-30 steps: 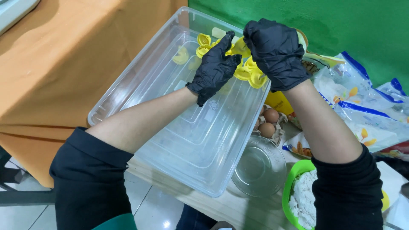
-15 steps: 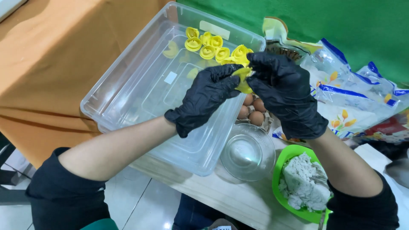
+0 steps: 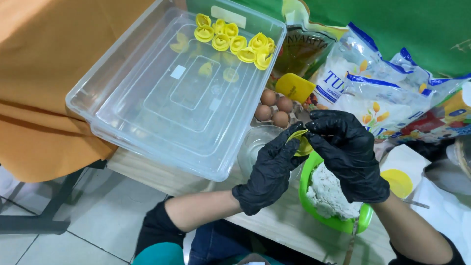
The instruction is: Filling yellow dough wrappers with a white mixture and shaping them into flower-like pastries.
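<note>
Clear plastic rectangular tray [image 3: 147, 113] holding yellow folded dough pieces [image 3: 230, 41] at its far edge; brown eggs [image 3: 274, 109] right of it, green plastic bowl [image 3: 338, 223] nearer

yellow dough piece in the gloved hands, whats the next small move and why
Probably finish pinching it shut. The yellow dough piece sits half folded between the left hand and right hand, over the green bowl of white filling. The shaped yellow pieces lined up in the clear tray are all curled closed; this one is not.

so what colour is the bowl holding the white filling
Bright green plastic bowl, seen best in the head view, beneath the right hand.
</note>
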